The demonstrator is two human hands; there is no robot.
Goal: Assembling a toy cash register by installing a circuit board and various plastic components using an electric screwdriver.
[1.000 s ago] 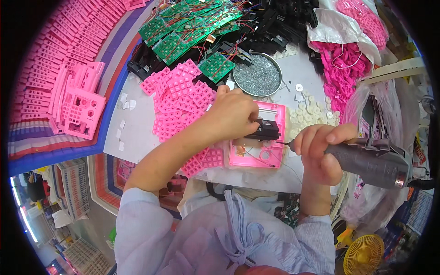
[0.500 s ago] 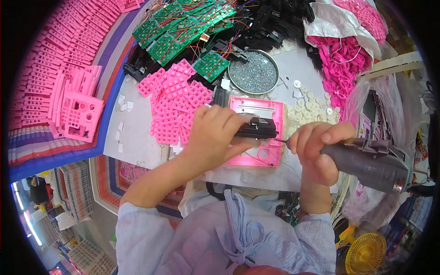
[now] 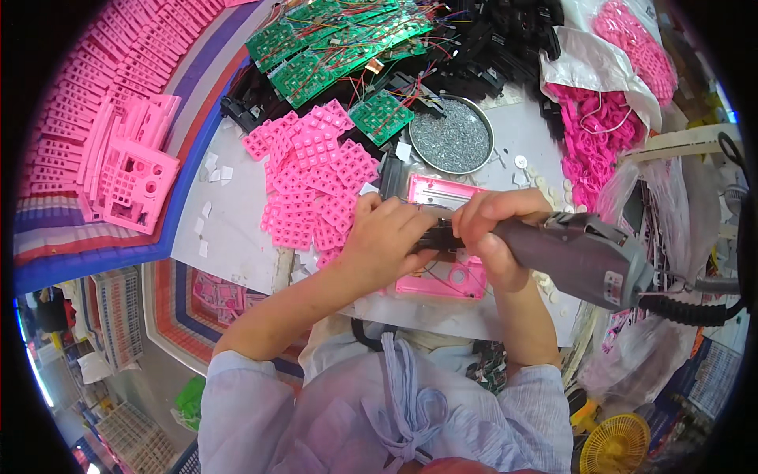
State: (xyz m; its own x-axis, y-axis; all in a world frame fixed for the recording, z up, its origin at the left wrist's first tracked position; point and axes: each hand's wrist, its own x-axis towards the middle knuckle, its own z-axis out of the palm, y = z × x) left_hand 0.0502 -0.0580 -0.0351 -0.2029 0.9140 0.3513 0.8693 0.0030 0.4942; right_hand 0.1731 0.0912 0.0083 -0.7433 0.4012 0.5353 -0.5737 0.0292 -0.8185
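Observation:
My left hand (image 3: 384,241) has its fingers closed round a black plastic part (image 3: 437,237), holding it over a pink plastic housing (image 3: 466,286) on the worktable. My right hand (image 3: 499,229) grips a dark grey electric screwdriver (image 3: 572,254), pointed leftward at the black part. Its tip is hidden behind my fingers, so I cannot tell whether it touches. The two hands nearly meet above the housing, covering its middle. Thin wires cross the housing's lower portion.
Beyond my hands lie a round tray of screws (image 3: 488,130), green circuit boards (image 3: 304,75) with wires and several black parts (image 3: 505,55). Pink keypads (image 3: 312,178) are piled at left, near stacked pink housings (image 3: 130,186). A coiled cord (image 3: 687,310) trails right from the screwdriver.
My right hand has brought the screwdriver leftward, up against the black part. My left hand still holds that part over the pink housing. The whole view has shifted slightly.

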